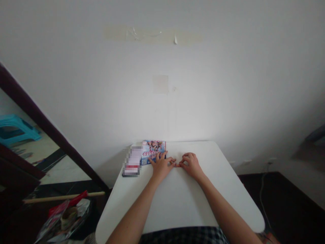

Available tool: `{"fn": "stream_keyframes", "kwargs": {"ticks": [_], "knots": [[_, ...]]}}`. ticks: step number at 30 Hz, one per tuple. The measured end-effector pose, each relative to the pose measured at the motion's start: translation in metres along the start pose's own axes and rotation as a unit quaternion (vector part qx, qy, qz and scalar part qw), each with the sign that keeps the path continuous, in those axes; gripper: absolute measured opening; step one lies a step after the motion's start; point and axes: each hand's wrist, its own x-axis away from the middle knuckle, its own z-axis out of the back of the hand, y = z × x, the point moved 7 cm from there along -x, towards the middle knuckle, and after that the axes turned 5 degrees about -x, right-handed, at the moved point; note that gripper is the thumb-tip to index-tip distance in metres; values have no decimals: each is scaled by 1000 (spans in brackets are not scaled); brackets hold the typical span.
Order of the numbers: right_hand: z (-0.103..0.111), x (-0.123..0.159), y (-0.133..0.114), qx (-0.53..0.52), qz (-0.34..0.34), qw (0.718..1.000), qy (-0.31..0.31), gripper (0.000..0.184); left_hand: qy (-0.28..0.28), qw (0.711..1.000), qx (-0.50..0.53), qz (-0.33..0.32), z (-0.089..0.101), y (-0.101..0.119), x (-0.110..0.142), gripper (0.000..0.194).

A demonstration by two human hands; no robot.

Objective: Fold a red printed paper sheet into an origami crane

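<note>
Two bare hands near each other, left hand (161, 166) and right hand (192, 165) each pinching one end of a thin, narrow reddish strip (177, 165), material unclear | strip on or just above the white, round-cornered counter (180, 206), beside a blue-and-pink printed packet (153, 148) | probably light, bendable, easily creased | grip lightly, at both ends

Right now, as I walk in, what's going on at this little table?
A person seated or standing at a white table has both hands on one small job. The left hand and right hand seem to pinch opposite ends of a small reddish strip, too tiny to identify. The left hand's other fingers spread over the near edge of a colorful printed sheet or packet. Left of that lies a blurred-out item.
</note>
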Motion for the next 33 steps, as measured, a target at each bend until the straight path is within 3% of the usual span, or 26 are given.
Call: {"fn": "stream_keyframes", "kwargs": {"ticks": [33], "knots": [[3, 3, -10, 12, -42, 999, -9, 4, -20, 1000, -4, 7, 1, 3, -2, 22]]}}
